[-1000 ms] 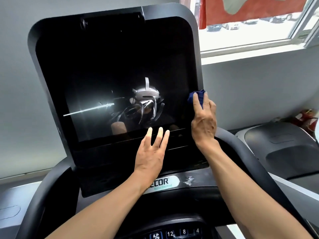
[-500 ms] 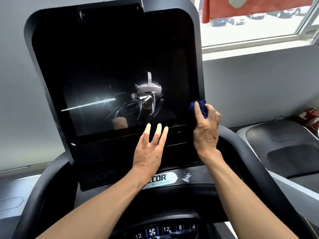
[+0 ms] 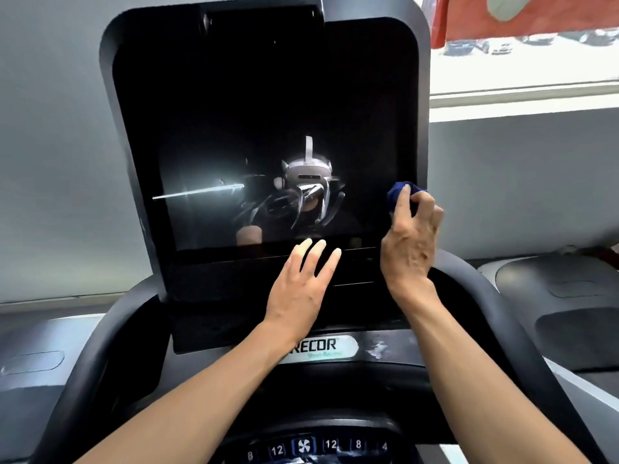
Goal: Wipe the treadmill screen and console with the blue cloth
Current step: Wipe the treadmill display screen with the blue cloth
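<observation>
Smears threaten: right hand [image 3: 410, 242] fingers bunch the blue cloth [image 3: 400, 195] small at the screen [image 3: 268, 128] edge, while the left hand [image 3: 301, 283] lies flat, bare fingers spread on the console [image 3: 214, 276].

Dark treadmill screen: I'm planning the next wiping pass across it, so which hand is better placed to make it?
The right hand. It grips the bunched blue cloth against the right edge of the dark glossy treadmill screen. The left hand holds no cloth; its straight fingers rest on the black panel below the screen.
</observation>
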